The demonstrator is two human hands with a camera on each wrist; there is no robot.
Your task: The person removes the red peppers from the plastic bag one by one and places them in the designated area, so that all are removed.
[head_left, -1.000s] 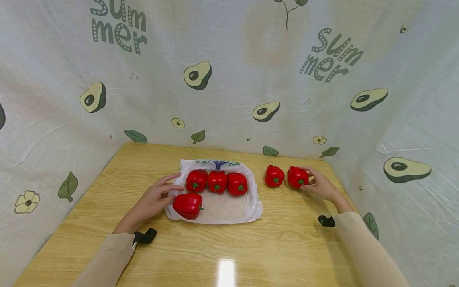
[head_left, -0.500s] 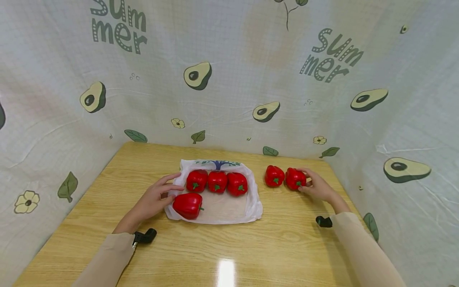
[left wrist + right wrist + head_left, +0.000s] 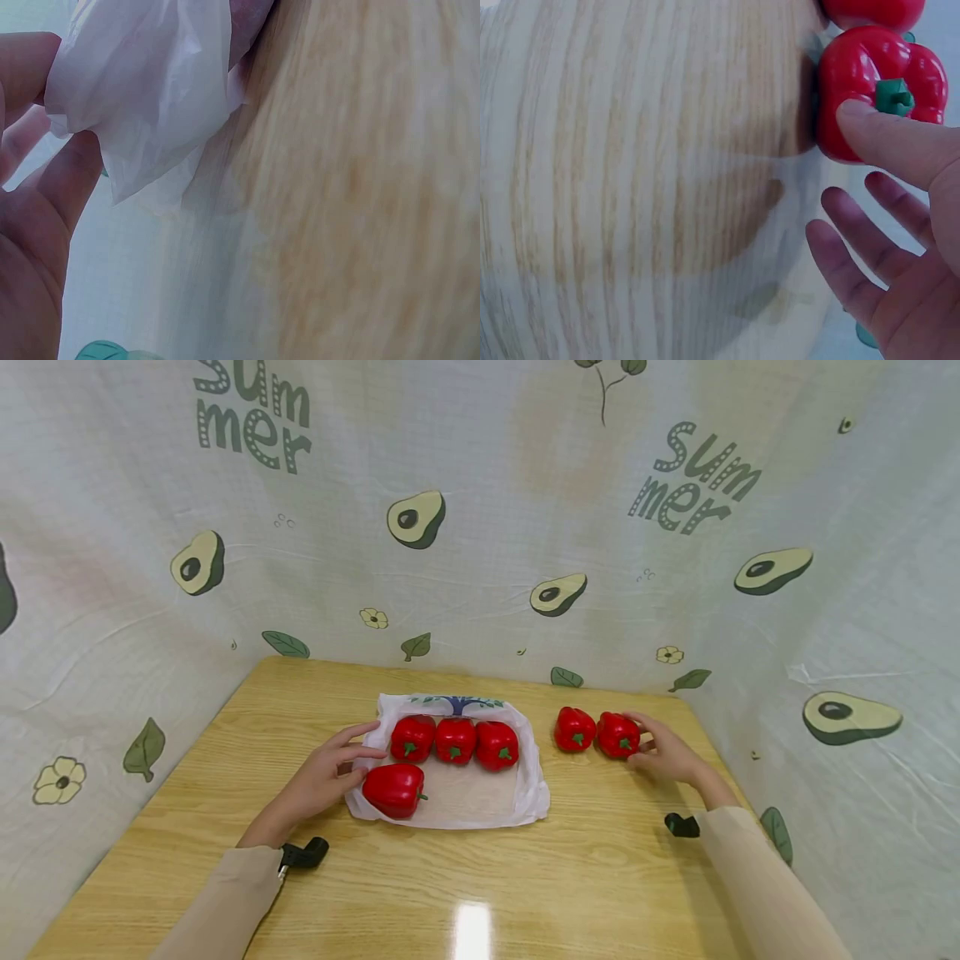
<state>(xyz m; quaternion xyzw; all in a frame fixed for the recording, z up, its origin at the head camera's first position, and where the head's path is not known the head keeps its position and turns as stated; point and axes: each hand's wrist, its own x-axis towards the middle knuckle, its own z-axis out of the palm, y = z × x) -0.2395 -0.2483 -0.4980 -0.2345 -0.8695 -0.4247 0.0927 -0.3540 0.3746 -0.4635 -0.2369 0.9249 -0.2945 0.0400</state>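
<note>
In the head view, my left hand (image 3: 324, 778) rests at the left edge of a shallow container lined with white crinkled sheeting (image 3: 531, 793). Its fingers are spread beside a red bell pepper (image 3: 393, 790) that lies on its side. The left wrist view shows the thumb and a finger touching the liner (image 3: 150, 90). At the right, my right hand (image 3: 666, 753) is against another red bell pepper (image 3: 618, 735), fingers fairly straight. From the right wrist, its thumb overlaps that pepper (image 3: 847, 67) near the green stem, while several fingers stand apart from it.
Three more red peppers (image 3: 455, 741) stand in a row along the container's back. One pepper (image 3: 574, 729) stands outside, just left of the pepper by my right hand. Printed cloth (image 3: 480, 552) surrounds the wooden table (image 3: 585, 860) at the back and sides.
My right hand has shifted slightly left, and the pepper beside it has moved left, close up to its neighbour. The left hand stays in place.
</note>
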